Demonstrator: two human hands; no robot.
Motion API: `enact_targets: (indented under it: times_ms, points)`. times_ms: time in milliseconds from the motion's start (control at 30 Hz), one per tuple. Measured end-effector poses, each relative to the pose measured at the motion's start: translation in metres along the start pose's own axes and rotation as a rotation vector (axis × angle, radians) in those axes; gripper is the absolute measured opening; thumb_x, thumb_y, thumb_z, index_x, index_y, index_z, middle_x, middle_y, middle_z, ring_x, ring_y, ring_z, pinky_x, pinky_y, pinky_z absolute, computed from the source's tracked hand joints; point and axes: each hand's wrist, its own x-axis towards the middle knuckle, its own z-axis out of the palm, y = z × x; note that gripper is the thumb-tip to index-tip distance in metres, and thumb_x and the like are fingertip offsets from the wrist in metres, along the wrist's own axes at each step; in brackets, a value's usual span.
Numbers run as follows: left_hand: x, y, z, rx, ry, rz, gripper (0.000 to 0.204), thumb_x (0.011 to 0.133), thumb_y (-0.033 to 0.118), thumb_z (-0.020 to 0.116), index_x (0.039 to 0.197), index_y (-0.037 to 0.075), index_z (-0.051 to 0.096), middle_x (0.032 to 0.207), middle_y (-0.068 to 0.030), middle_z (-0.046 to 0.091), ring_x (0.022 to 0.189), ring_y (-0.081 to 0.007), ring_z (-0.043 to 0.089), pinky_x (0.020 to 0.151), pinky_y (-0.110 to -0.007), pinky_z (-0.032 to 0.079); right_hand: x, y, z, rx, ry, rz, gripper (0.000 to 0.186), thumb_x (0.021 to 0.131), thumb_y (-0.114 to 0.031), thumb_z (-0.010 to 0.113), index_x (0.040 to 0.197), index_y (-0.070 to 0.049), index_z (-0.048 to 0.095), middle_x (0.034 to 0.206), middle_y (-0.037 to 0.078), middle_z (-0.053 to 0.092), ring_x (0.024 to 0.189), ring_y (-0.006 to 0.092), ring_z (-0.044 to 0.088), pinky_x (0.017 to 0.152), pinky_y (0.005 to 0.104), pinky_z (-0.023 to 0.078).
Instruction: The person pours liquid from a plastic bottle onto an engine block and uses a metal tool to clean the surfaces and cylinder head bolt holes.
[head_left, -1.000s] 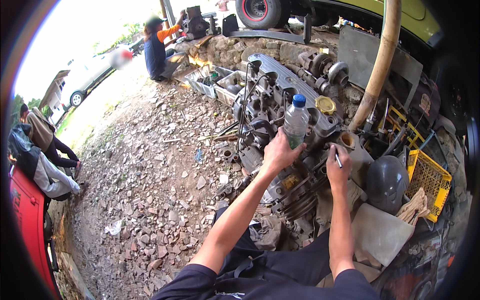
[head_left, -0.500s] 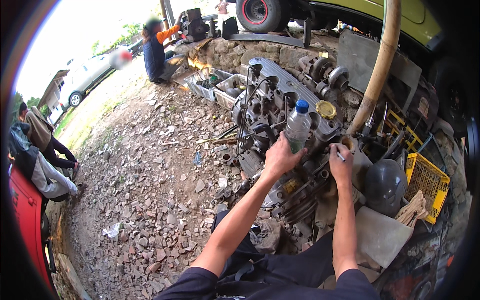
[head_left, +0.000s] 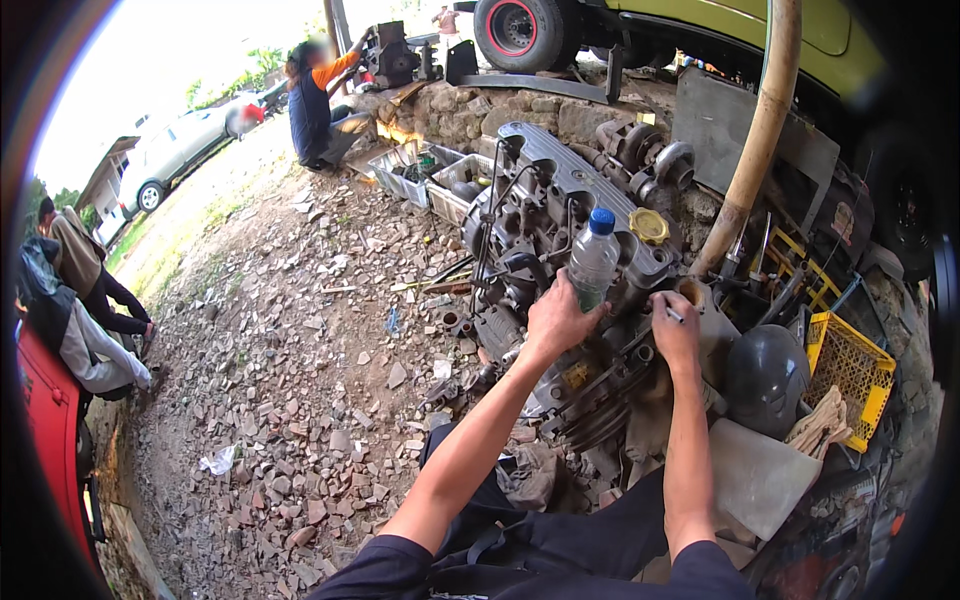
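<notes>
My left hand [head_left: 562, 318] is closed around the lower part of a clear plastic bottle [head_left: 596, 252] with a blue cap. The bottle stands nearly upright, with a little liquid low inside. My right hand [head_left: 677, 328] is closed beside it, a short, thin white stick [head_left: 674, 316] showing between the fingers; its exact kind is too small to tell. Both hands are over a greasy engine [head_left: 520, 215] with metal pipes along its side. A long grey valve cover [head_left: 572, 165] and a yellow filler cap [head_left: 649, 226] lie beyond the bottle.
A bamboo pole [head_left: 755, 140] rises right of the engine. Near it are a dark rounded shell [head_left: 766, 380], a yellow crate [head_left: 870, 385] and a flat grey panel [head_left: 765, 477]. Parts bins [head_left: 402, 180] stand behind. Rubble covers the ground leftward; one person [head_left: 320, 110] crouches far off, others at left.
My right hand has shifted slightly left and down, the stick still in its fingers. My left hand stays on the bottle. The view has tilted a little.
</notes>
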Motion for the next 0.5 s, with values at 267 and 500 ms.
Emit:
enact_targets:
  times_ms: [267,500]
  points:
    - [0.000,0.006,-0.003,0.002,-0.020,-0.029,0.087,0.081,0.055,0.075,0.128,-0.009,0.042,0.112,-0.0300,0.067,0.107,-0.0428,0.067,0.087,-0.049,0.055,-0.001,-0.002,-0.004,-0.070,0.124,-0.055,0.018,0.095,-0.013,0.058,0.094,-0.001,0.071,0.090,0.021,0.070,0.088,0.0408,0.067,0.079,0.0482,0.052]
    - [-0.003,0.005,-0.008,0.000,0.006,-0.017,0.087,0.080,0.055,0.075,0.127,-0.010,0.042,0.111,-0.0306,0.067,0.106,-0.0432,0.067,0.087,-0.049,0.055,-0.002,-0.007,0.002,-0.036,0.055,-0.001,0.018,0.095,-0.013,0.059,0.094,0.000,0.070,0.090,0.022,0.070,0.087,0.0416,0.067,0.077,0.0479,0.052]
